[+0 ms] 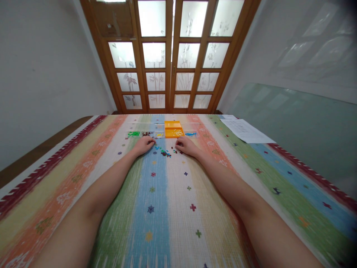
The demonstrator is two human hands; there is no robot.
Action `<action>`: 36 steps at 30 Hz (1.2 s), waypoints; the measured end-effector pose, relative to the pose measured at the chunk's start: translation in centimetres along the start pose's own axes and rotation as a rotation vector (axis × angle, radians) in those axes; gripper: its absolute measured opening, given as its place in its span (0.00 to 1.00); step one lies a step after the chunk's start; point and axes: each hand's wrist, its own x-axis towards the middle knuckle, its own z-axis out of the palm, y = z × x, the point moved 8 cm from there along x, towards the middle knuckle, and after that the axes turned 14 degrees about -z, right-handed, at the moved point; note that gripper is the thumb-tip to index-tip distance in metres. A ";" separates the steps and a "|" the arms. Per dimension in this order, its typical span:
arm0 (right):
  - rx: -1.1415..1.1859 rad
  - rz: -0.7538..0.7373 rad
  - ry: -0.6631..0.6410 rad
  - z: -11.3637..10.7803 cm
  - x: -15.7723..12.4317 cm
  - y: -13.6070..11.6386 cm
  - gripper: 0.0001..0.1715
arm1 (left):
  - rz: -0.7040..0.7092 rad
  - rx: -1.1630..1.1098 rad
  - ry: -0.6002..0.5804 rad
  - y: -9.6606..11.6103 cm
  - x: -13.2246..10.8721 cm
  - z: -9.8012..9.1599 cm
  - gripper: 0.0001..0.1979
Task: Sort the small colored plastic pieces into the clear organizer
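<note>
Small loose pieces [164, 153] in blue, green and dark brown, like beads or tiny bricks, lie scattered on the cloth between my hands. My left hand [144, 145] rests at their left edge, its fingers curled and thumb drawn in. On the other side, my right hand [186, 146] bends its fingers together over a few brown pieces. Whatever either hand pinches is too small to make out. Just beyond stand transparent compartments with green pieces [134, 133], brown pieces [146, 134], yellow pieces [159, 135] and blue pieces [190, 134]. Among them sits an open orange box [173, 124] with whitish pieces inside.
A striped, patterned tablecloth [178, 193] covers the table. Printed paper sheets [247, 130] lie at the far right. Wooden doors with glass panes [171, 56] stand behind the table, and a greenish glass board [292, 123] leans along the right wall.
</note>
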 end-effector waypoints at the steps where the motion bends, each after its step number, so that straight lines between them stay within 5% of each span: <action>1: 0.036 0.033 0.029 -0.1 -0.1 0.3 0.05 | 0.000 -0.001 -0.001 0.0 0.0 0.0 0.11; 25: 0.147 0.573 0.675 -5.6 -4.6 8.9 0.17 | 0.023 0.003 -0.029 0.6 -0.2 -0.1 0.11; 32: 0.134 0.559 0.696 -5.8 -4.6 8.2 0.20 | 0.104 -0.016 -0.073 0.9 -0.4 0.1 0.10; 36: 0.054 0.428 0.521 -5.5 -3.3 6.5 0.15 | 0.094 -0.012 -0.088 0.7 -0.4 0.2 0.09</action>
